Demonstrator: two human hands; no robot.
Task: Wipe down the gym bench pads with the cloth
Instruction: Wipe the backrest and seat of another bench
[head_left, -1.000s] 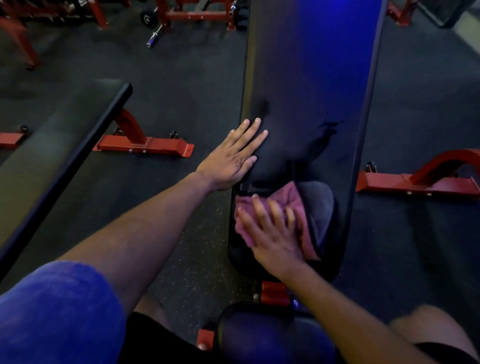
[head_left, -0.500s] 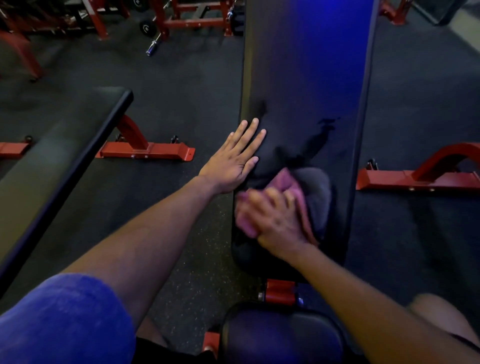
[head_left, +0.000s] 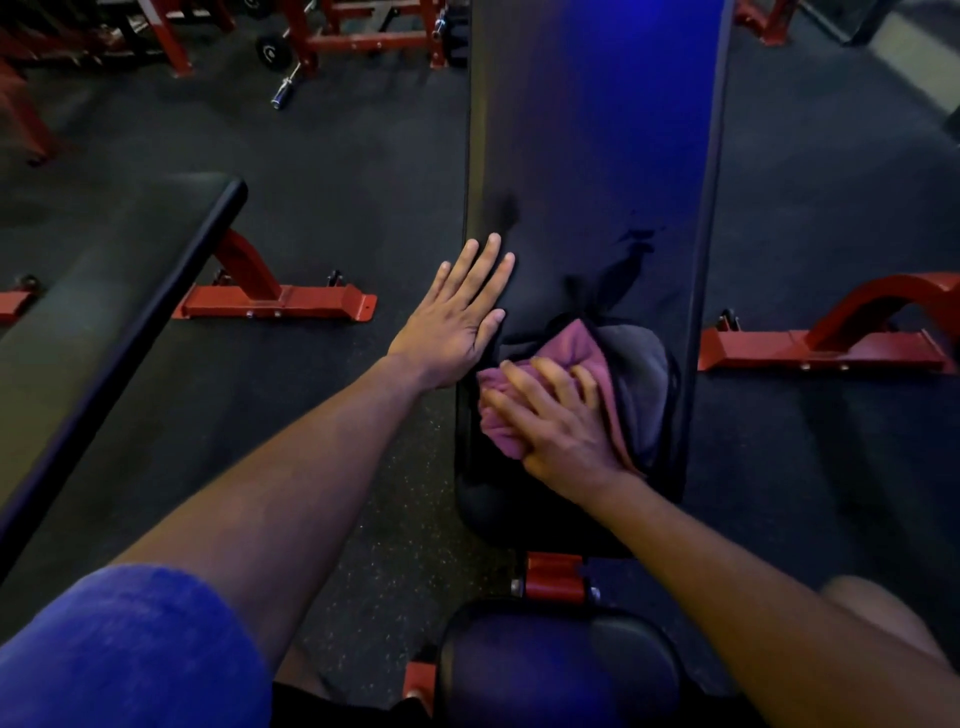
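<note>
right hand (head_left: 558, 423) presses cloth (head_left: 574, 348) on bench pad (head_left: 597, 156)

One view only — from the person's head, looking forward and steeply down along the long bench pad (head_left: 597, 156), close over both forearms. The wide lens takes in the seat pad (head_left: 550, 670) at the bottom edge and red frames (head_left: 363, 41) far ahead.

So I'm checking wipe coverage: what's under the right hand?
The right hand presses a pink cloth flat on the long bench pad. Pad surface beneath the cloth and palm is covered, so its state can't be seen.
</note>
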